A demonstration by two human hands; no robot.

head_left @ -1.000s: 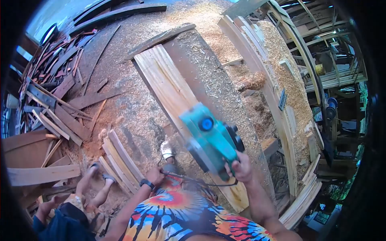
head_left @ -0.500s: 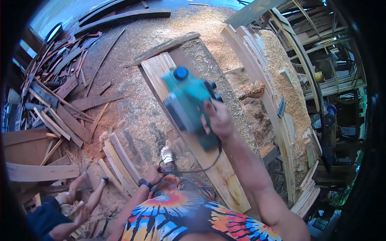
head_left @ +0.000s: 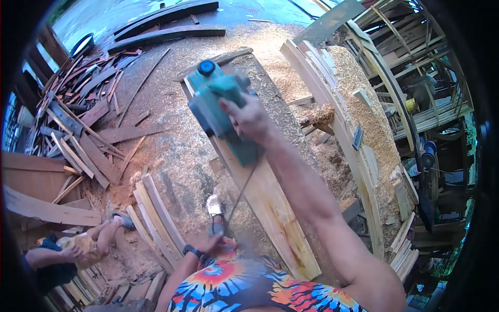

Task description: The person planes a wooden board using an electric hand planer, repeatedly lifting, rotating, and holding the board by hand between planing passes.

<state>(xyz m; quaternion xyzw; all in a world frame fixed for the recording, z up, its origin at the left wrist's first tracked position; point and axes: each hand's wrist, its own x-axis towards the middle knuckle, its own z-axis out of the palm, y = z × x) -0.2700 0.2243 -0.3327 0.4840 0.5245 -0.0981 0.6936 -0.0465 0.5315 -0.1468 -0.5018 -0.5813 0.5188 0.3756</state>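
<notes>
Your right hand (head_left: 252, 119) is closing firmly around the handle (head_left: 226, 88) of the teal power planer (head_left: 212, 106), which is sitting on the far part of the pale board (head_left: 275, 210) along the worktop (head_left: 267, 93). You are probably handling something dense, rigid and front-heavy, so that handle is offering the surest hold; the round blue-topped knob (head_left: 206, 67) at the front is looking like a second place for steadying. The long board is likely feeling stiff, with its dusty face turning a little slippery. Your left hand (head_left: 210, 242) is hovering low near your waist, fingers partly spread; whether it is holding the cord (head_left: 242, 193), you cannot tell.
</notes>
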